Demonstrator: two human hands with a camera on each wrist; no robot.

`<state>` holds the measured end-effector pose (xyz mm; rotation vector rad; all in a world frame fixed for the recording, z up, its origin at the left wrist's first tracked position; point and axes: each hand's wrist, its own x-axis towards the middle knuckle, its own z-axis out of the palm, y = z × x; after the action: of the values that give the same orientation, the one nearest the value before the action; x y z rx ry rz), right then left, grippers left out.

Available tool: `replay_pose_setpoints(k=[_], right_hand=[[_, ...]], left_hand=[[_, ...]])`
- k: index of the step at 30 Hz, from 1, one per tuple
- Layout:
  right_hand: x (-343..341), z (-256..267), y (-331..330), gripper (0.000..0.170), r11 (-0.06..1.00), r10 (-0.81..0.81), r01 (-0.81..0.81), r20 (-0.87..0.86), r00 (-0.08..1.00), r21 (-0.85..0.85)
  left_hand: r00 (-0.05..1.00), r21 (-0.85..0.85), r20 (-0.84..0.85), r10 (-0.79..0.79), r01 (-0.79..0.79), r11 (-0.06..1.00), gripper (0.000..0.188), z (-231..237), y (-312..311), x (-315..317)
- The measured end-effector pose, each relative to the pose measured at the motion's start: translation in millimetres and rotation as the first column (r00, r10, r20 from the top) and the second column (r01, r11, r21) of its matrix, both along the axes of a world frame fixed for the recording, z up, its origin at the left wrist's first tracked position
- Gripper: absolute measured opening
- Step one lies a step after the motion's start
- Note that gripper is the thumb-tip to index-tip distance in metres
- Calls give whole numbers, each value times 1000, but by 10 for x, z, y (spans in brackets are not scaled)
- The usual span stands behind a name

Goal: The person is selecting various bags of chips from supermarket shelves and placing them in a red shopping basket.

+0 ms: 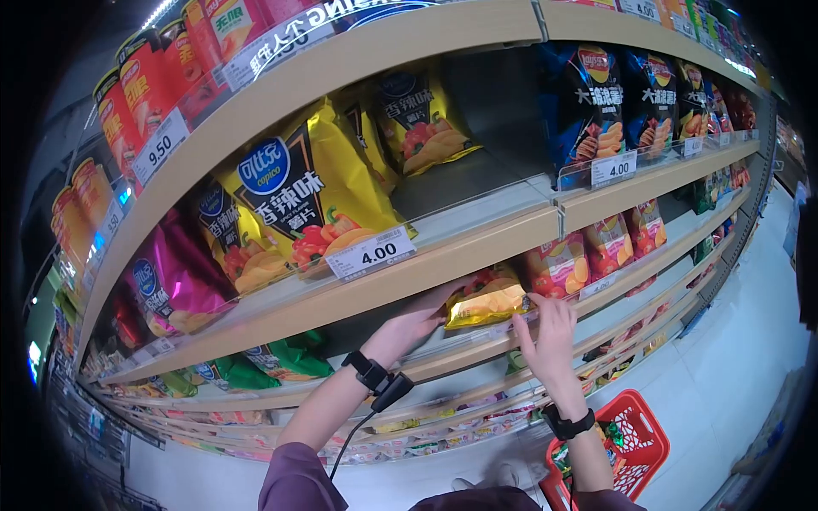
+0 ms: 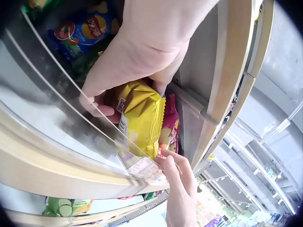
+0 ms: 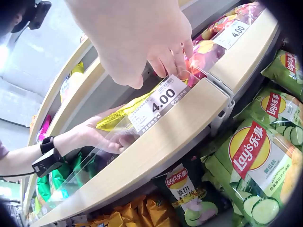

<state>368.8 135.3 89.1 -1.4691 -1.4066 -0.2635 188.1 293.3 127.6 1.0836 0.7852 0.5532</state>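
Observation:
On the lower shelf lies a yellow chip bag point(image 1: 486, 307), its shiny end facing out. My left hand point(image 1: 417, 328) grips it from the left; in the left wrist view, thumb and fingers of that hand point(image 2: 137, 56) lie on either side of the bag point(image 2: 142, 113). My right hand point(image 1: 550, 345) is at the bag's right end, fingers fairly straight and thumb apart. The right wrist view has this hand point(image 3: 137, 42) above the clear shelf strip, beside the bag point(image 3: 118, 116), which the price tag point(image 3: 161, 101) partly covers. Exact fingertip contact there is hard to tell.
Pink bags point(image 1: 558, 264) stand right of the yellow one. The shelf above holds large yellow bags point(image 1: 311, 187) and blue-black bags point(image 1: 588, 111); its wooden edge point(image 1: 477, 247) runs over my hands. A red basket point(image 1: 652, 426) with packets stands on the floor at lower right.

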Motion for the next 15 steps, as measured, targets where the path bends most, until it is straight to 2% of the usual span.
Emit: replay_pose_setpoints(k=[2, 4, 5, 9, 10, 11, 15], right_hand=[[31, 16, 17, 38, 999, 34, -34, 32, 999, 6], [32, 46, 36, 38, 997, 74, -76, 71, 995, 22], [29, 42, 43, 38, 996, 85, -86, 71, 994, 7], [34, 79, 78, 37, 989, 144, -143, 64, 987, -28], [23, 112, 77, 37, 986, 163, -161, 59, 985, -33], [-9, 156, 55, 36, 993, 114, -112, 72, 991, -27], [-74, 321, 67, 33, 981, 186, -186, 8, 983, 55]], left_hand=[[1000, 5, 12, -25, 25, 1000, 36, 225, -117, 77], [995, -6, 44, -86, 87, 996, 37, 107, -75, 19], [989, -29, 76, -128, 130, 991, 37, -166, 87, -60], [1000, -8, 0, -4, 4, 1000, 31, -116, 0, -139], [999, 18, 12, 34, -35, 999, 30, -90, -26, -176], [997, 44, 24, 72, -73, 996, 30, -63, -53, -213], [982, 105, 124, 141, -154, 982, 27, 240, -273, -435]])
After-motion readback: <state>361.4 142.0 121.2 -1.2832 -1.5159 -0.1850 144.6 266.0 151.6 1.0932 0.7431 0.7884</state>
